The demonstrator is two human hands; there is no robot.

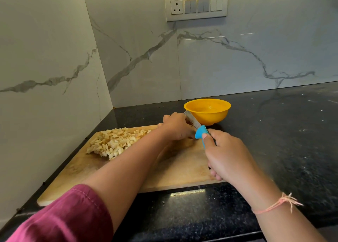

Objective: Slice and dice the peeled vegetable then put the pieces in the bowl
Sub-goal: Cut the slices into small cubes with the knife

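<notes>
A heap of pale diced vegetable pieces (114, 143) lies on the far left part of the wooden cutting board (175, 170). My left hand (176, 126) sits curled at the board's far edge, right against the knife blade; what it covers is hidden. My right hand (227, 157) grips the blue handle of the knife (196, 127), whose blade points away toward the bowl. The yellow bowl (207, 112) stands empty on the counter just behind the board.
The black stone counter (283, 141) stretches to the right and front of the board. Marble walls meet in a corner at the left rear. A switch panel (196, 5) is mounted high on the back wall.
</notes>
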